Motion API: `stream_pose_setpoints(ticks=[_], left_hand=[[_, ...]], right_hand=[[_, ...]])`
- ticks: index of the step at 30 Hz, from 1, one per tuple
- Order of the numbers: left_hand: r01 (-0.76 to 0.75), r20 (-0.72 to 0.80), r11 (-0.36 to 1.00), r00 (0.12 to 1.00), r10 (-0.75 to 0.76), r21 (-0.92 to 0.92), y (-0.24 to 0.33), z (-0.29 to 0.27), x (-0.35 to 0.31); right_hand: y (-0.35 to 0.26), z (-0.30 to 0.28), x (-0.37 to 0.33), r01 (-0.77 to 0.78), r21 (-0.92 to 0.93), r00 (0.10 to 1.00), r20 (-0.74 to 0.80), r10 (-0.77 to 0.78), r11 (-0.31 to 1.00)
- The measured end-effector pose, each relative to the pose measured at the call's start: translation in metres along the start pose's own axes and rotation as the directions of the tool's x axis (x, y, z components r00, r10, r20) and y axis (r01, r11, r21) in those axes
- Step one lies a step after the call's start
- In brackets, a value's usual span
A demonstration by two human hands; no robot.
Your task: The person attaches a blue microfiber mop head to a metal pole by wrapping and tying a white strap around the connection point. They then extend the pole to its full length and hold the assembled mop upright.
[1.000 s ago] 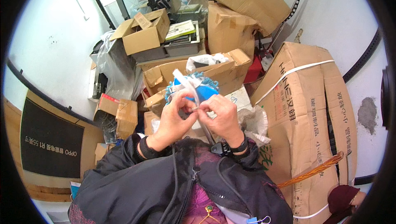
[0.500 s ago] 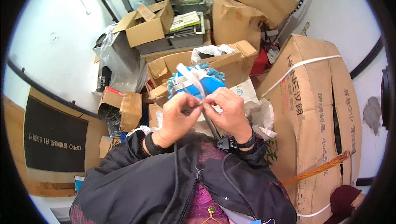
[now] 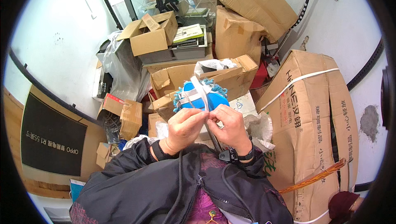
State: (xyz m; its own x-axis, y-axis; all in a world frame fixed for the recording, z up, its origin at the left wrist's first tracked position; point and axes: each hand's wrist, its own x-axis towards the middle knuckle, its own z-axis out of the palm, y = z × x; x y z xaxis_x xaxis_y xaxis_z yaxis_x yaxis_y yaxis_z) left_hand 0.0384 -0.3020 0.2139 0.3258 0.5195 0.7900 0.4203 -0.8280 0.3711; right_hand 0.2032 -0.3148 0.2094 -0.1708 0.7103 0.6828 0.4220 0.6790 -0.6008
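Observation:
Both my hands are raised in front of my chest with their fingertips meeting. My left hand is closed, its thumb and fingers pinching the lower end of a white fabric strap. Right beside it my right hand pinches the same strap end between thumb and fingers. The strap runs up across a blue mop head with a fringe of blue-grey strands, just beyond my hands. A dark pole slants below the fingers toward my right wrist. The exact fingertip grip is partly hidden.
A tall strapped carton stands close on my right, with a brown stick leaning by it. Open cardboard boxes and grey bins pile up ahead. A flat carton leans at left. Part of another person shows at lower right.
The view has tilted up, so the scene sits lower. My left hand has turned and its fingers have curled closer around the strap end. The right hand keeps its pinch.

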Motion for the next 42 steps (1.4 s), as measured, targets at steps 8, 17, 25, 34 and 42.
stream_pose_setpoints(ticks=[8, 17, 25, 34, 42], left_hand=[[0.174, 0.141, 0.985, 0.974, -0.174, 0.014, 0.0, -0.006, -0.001], [0.477, 0.578, 0.876, 0.737, -0.351, -0.075, 0.008, -0.032, 0.021], [0.211, 0.319, 0.976, 0.922, -0.217, 0.054, 0.008, -0.017, 0.012], [-0.054, 0.187, 0.99, 0.982, 0.03, 0.13, 0.003, -0.02, -0.001], [-0.088, 0.222, 0.983, 0.974, 0.051, 0.163, 0.002, -0.027, -0.008]], right_hand=[[0.002, 0.003, -0.005, 0.008, -0.032, 1.0, -0.015, -0.008, 0.999], [-0.003, 0.002, 0.0, 0.064, -0.037, 0.998, -0.003, -0.064, 0.997], [0.0, 0.003, -0.005, -0.002, -0.035, 0.999, 0.036, 0.003, 0.999], [-0.002, 0.001, -0.003, -0.071, 0.01, 0.992, 0.11, 0.069, 0.997], [-0.001, -0.011, -0.008, -0.009, -0.247, 0.999, 0.035, 0.018, 0.969]])
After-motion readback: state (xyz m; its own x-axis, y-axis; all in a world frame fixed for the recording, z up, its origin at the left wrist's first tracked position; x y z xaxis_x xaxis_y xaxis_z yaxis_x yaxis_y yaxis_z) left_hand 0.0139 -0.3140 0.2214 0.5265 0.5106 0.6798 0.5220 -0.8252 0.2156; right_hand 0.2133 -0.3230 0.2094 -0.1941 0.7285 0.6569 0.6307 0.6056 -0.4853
